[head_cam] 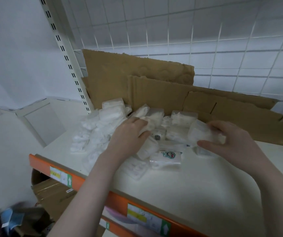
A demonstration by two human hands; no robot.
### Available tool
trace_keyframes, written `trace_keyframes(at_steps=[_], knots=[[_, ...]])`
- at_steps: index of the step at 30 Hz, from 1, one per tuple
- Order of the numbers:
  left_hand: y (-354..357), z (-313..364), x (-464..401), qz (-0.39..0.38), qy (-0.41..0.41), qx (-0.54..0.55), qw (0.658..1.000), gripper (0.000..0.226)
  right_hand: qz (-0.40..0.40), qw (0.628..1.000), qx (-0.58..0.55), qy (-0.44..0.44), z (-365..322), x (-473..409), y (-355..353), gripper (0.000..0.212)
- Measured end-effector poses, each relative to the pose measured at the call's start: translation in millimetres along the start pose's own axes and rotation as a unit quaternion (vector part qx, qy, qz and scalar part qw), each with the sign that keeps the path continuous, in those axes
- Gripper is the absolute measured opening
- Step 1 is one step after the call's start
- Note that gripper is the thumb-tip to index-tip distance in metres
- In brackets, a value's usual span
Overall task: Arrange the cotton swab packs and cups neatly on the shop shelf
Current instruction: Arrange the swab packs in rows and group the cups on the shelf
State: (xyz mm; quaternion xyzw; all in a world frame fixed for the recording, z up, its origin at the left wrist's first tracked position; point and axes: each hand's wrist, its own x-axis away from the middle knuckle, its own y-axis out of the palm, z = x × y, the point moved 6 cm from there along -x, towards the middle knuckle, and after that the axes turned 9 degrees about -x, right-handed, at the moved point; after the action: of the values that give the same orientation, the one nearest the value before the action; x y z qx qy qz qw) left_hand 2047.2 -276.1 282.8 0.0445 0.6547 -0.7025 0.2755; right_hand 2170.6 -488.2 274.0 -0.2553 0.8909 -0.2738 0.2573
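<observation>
A heap of clear cotton swab packs (pixel 103 127) lies on the white shelf (pixel 180 190), spreading from the back left to the middle. My left hand (pixel 128 135) reaches into the heap and grips a soft swab pack (pixel 150 121) between fingers and thumb. My right hand (pixel 229 142) holds a clear plastic swab box (pixel 202 134) just above the shelf, fingers over its top and thumb under it. Another clear swab box (pixel 183 118) stands behind, near the cardboard. A flat pack with a cartoon label (pixel 168 157) lies between my hands.
Torn brown cardboard sheets (pixel 154 86) lean against the white wire grid back (pixel 205 40). The shelf's orange front rail (pixel 93 183) carries price labels. A slotted upright post (pixel 65 53) stands at the left. Cardboard boxes (pixel 52 194) sit on the level below.
</observation>
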Motion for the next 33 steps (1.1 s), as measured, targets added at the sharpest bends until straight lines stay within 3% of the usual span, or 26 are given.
trace_keyframes(at_steps=[13, 16, 20, 24, 33], knots=[[-5.6, 1.1, 28.2, 0.056, -0.011, 0.09, 0.994, 0.03, -0.013, 0.998, 0.058, -0.023, -1.1, -3.2, 5.2, 0.058], [-5.3, -0.6, 26.6, 0.051, -0.022, 0.093, 0.994, 0.03, -0.011, 0.998, 0.063, -0.026, -1.3, -2.9, 5.3, 0.059], [-0.1, -4.4, 20.5, 0.016, -0.05, 0.041, 0.998, 0.055, -0.012, 0.997, 0.067, -0.03, -1.1, -3.3, 5.8, 0.059], [2.1, -7.8, 13.5, -0.011, -0.06, 0.036, 0.997, 0.045, -0.015, 0.997, 0.071, -0.035, -1.2, -3.7, 6.6, 0.06], [-3.3, -10.8, 16.1, -0.026, -0.059, 0.056, 0.996, 0.051, -0.02, 0.995, 0.083, -0.047, -2.2, -3.5, 7.8, 0.063]])
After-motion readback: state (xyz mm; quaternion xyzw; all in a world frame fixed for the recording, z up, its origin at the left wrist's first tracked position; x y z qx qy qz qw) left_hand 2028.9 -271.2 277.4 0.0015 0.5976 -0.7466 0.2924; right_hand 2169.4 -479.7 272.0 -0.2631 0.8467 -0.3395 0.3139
